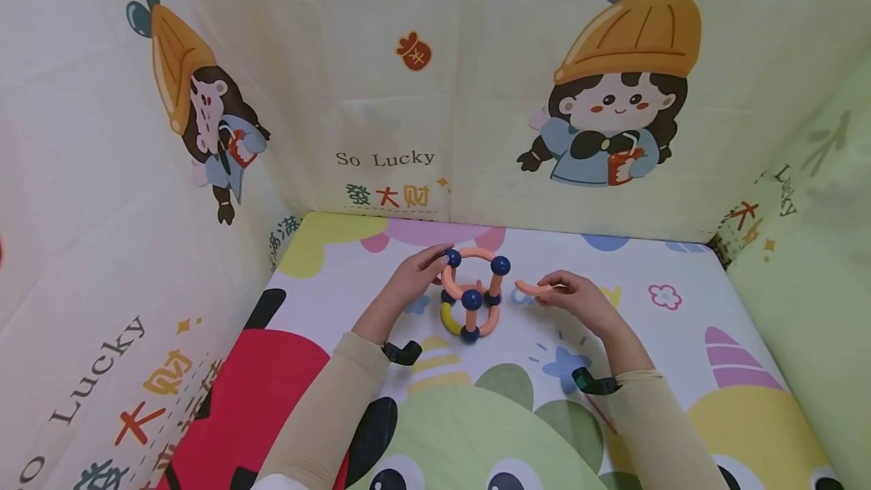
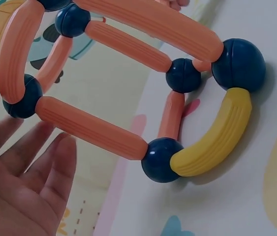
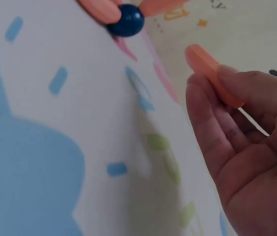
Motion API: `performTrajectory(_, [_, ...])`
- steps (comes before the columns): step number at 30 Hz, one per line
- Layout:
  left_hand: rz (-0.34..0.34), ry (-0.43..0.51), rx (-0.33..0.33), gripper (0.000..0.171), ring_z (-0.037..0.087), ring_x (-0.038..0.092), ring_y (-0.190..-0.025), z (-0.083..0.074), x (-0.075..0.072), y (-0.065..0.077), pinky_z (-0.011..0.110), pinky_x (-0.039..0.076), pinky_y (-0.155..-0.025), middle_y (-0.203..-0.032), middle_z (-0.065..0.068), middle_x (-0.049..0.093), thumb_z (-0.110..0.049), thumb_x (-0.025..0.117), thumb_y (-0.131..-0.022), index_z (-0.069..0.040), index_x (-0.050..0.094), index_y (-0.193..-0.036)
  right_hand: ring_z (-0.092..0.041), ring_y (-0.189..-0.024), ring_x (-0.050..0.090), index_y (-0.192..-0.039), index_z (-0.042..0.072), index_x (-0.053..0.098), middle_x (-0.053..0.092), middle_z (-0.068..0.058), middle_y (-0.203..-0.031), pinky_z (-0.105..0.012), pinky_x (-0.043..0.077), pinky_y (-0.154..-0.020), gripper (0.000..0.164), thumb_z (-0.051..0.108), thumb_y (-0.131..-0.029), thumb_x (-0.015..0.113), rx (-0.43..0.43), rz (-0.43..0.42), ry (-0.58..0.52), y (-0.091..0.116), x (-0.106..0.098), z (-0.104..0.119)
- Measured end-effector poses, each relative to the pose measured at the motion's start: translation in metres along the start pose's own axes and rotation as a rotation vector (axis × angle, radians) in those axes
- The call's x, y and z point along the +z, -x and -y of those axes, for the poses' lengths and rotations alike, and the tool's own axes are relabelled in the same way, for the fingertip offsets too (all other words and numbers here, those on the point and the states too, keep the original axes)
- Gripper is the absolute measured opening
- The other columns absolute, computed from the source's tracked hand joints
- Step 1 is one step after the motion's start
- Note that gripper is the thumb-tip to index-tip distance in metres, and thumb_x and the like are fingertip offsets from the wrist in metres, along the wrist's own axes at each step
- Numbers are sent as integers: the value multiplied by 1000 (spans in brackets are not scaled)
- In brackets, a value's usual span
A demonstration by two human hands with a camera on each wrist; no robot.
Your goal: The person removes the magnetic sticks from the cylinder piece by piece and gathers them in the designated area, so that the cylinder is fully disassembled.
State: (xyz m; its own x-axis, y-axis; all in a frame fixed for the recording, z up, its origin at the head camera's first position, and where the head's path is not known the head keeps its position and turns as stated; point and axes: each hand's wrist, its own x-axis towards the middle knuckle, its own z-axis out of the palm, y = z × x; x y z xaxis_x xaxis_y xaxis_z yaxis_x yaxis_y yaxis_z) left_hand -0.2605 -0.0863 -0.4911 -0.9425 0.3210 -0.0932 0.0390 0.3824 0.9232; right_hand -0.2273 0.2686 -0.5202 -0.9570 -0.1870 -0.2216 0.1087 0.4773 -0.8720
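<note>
A cube-like frame of magnetic building sticks [image 1: 495, 286] and dark blue balls stands on the mat. Its sticks are curved and straight, mostly salmon, with one curved yellow stick [image 2: 217, 142] at the bottom. At the frame's upper left corner, my left hand [image 1: 416, 277] pinches a blue ball [image 2: 22, 96] between thumb and index finger; the ball hides the index fingertip, and the other fingers are loosely spread. To the right of the frame, apart from it, my right hand [image 1: 578, 299] holds a curved salmon stick [image 3: 214, 76] between thumb and fingers, one end pointing toward the frame.
A cartoon-printed mat [image 1: 640, 308] covers the table. Pale printed cloth walls [image 1: 490, 97] rise at the back and both sides. Each wrist wears a black band [image 1: 403, 354], and a thin reddish cord [image 1: 602, 414] hangs by the right one.
</note>
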Motion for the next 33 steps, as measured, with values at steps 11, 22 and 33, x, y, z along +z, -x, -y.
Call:
performTrajectory(11, [-268, -59, -79, 22, 22, 62, -98, 24, 16, 21, 38, 53, -86, -109, -1, 66, -15, 48, -97, -20, 67, -106, -25, -99, 52, -119, 19, 65, 63, -9, -114, -29, 48, -78, 29, 35, -95, 66, 40, -101, 130, -3, -14, -24])
performTrajectory(22, [93, -239, 93, 34, 14, 52, -70, 54, 48, 51, 25, 43, -63, -112, -6, 64, -24, 52, -95, -24, 63, -127, -25, -91, 52, -119, 17, 66, 62, -10, -110, -29, 48, -73, 32, 37, -94, 67, 47, -75, 166, -10, -19, -35])
performTrajectory(33, [57, -346, 133, 42, 9, 52, -76, 62, 71, 51, 24, 44, -67, -95, -9, 58, -60, 61, -90, -34, 65, -123, -24, -93, 53, -115, 18, 67, 64, -8, -106, -30, 47, -77, 28, 36, -93, 68, 41, -33, 291, -16, -19, -37])
